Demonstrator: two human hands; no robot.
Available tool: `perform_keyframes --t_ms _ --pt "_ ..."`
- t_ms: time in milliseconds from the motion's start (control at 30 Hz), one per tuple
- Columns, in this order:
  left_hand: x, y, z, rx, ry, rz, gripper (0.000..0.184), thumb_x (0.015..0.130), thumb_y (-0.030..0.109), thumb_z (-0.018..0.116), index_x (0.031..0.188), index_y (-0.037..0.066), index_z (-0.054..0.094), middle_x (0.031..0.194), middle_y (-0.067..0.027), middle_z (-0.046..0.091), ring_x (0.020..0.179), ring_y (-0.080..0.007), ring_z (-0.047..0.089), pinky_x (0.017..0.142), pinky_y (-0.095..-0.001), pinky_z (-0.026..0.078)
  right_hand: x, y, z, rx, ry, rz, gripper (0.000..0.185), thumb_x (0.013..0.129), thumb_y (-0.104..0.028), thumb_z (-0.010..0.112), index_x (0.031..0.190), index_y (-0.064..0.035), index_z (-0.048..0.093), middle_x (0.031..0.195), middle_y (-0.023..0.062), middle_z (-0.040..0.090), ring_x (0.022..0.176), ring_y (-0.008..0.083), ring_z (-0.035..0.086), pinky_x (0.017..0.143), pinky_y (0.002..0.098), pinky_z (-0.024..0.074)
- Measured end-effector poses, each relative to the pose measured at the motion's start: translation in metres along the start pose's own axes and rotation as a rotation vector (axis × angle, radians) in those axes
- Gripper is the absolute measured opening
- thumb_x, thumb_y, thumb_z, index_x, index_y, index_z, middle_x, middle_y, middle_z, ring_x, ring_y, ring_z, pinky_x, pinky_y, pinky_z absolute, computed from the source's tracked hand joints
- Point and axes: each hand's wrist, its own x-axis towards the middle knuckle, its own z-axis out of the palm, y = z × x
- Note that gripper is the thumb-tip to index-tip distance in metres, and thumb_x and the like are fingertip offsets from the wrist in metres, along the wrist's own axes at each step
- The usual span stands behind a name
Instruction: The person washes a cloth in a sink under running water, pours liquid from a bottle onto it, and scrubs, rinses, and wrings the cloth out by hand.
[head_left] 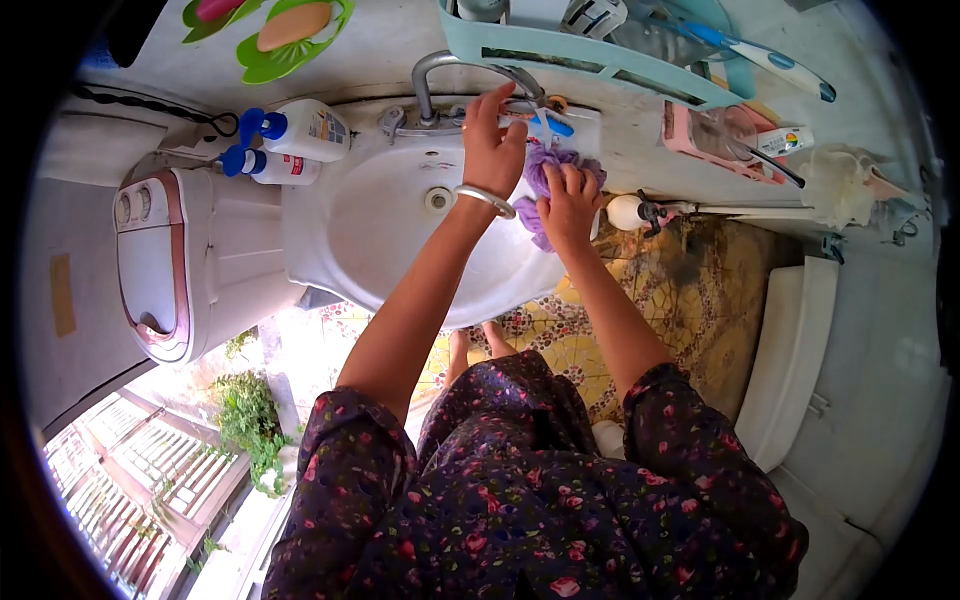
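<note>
Both my hands are over the right side of a white sink. My left hand (493, 145), with a bangle at its wrist, is raised near the curved metal faucet (426, 75), its fingers apart. On the sink's right rim, my right hand (572, 208) presses on a crumpled purple cloth or mesh (535, 215), with its fingers curled over it. A blue-and-white item (556, 124) lies just behind the purple bundle, partly hidden by my left hand. The sink basin (385, 220) shows its drain left of my hands.
White bottles with blue pumps (306, 131) stand at the sink's left rear. A washing machine (152, 270) is at the left. Above hang a teal rack (600, 62), a pink holder (690, 135) and green soap dishes (290, 60). A white tank (790, 360) is at the right.
</note>
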Motion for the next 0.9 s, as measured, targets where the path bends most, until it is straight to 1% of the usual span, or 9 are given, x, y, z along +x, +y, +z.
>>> perform_keyframes --t_ms 67,167,300,367,433,533,633,733,900 --pt "0.016 0.023 0.006 0.057 0.069 0.126 0.031 0.080 0.009 0.059 0.110 -0.002 0.055 0.109 -0.0152 0.055 0.093 -0.0234 0.056 0.075 -0.0310 0.049 0.000 -0.002 -0.003 0.001 0.002 0.017 0.048 0.068 -0.017 0.065 0.115 -0.0195 0.055 0.115 0.0023 0.047 0.113 0.0304 0.041 0.086 0.0525 0.0352" --pt "0.034 0.033 0.013 -0.061 -0.042 -0.226 0.036 0.080 0.019 0.065 0.106 -0.004 0.056 0.098 -0.0158 0.062 0.090 -0.0221 0.058 0.080 -0.0321 0.046 0.002 0.004 0.000 -0.018 0.022 0.039 0.043 0.068 -0.014 0.064 0.111 -0.0180 0.058 0.111 0.0023 0.049 0.110 0.0296 0.042 0.085 0.0497 0.0372" --pt "0.036 0.007 0.001 -0.049 -0.102 -0.101 0.031 0.086 0.027 0.065 0.099 0.000 0.060 0.084 -0.0030 0.063 0.074 -0.0087 0.053 0.066 -0.0236 0.044 0.010 0.031 -0.005 0.347 0.050 0.063 0.036 0.072 -0.007 0.058 0.107 -0.0137 0.061 0.104 0.0075 0.051 0.101 0.0297 0.047 0.089 0.0401 0.0394" --pt "0.031 0.008 -0.004 -0.184 -0.099 -0.223 0.036 0.081 0.028 0.069 0.097 -0.004 0.060 0.094 -0.0121 0.065 0.090 -0.0182 0.059 0.075 -0.0294 0.047 0.006 0.035 -0.005 0.832 0.213 0.329 0.033 0.078 -0.004 0.051 0.110 -0.0079 0.059 0.105 0.0115 0.052 0.101 0.0297 0.048 0.092 0.0379 0.0383" --pt "0.035 0.016 -0.004 -0.188 -0.104 -0.243 0.035 0.082 0.027 0.068 0.097 -0.003 0.061 0.091 -0.0111 0.066 0.088 -0.0168 0.060 0.076 -0.0286 0.046 0.008 0.032 -0.006 0.901 0.264 0.399 0.031 0.084 -0.005 0.045 0.113 -0.0024 0.057 0.106 0.0114 0.055 0.099 0.0247 0.051 0.090 0.0347 0.0396" --pt "0.041 0.026 -0.007 -0.236 -0.058 -0.220 0.033 0.083 0.028 0.068 0.093 -0.003 0.063 0.088 -0.0095 0.066 0.082 -0.0142 0.058 0.073 -0.0280 0.046 0.023 0.008 -0.032 1.530 0.342 0.818 0.030 0.089 -0.009 0.045 0.117 -0.0018 0.054 0.104 0.0039 0.058 0.088 0.0123 0.054 0.081 0.0259 0.0446" --pt "0.050 0.026 -0.017 -0.131 -0.155 -0.356 0.034 0.087 0.030 0.064 0.099 -0.001 0.063 0.090 -0.0038 0.065 0.077 -0.0085 0.056 0.071 -0.0224 0.045 0.042 -0.015 -0.045 1.632 0.333 0.776 0.031 0.090 -0.009 0.044 0.118 -0.0019 0.054 0.104 0.0035 0.058 0.089 0.0109 0.054 0.081 0.0246 0.0447" --pt "0.046 0.036 -0.033 -0.248 -0.314 -0.368 0.032 0.092 0.029 0.053 0.102 0.001 0.063 0.104 -0.0080 0.066 0.096 -0.0128 0.058 0.088 -0.0251 0.042 0.057 -0.027 -0.038 1.636 0.303 0.734 0.031 0.091 -0.009 0.044 0.119 -0.0011 0.054 0.106 0.0039 0.058 0.091 0.0111 0.054 0.083 0.0245 0.0442" --pt "0.028 0.040 -0.095 -0.256 -0.565 -0.369 0.029 0.094 0.026 0.049 0.104 0.001 0.058 0.099 -0.0077 0.066 0.091 -0.0138 0.058 0.087 -0.0277 0.042 0.047 -0.048 -0.031 1.584 0.235 0.713 0.032 0.091 -0.009 0.044 0.120 -0.0004 0.054 0.108 0.0050 0.058 0.093 0.0117 0.055 0.085 0.0249 0.0434"
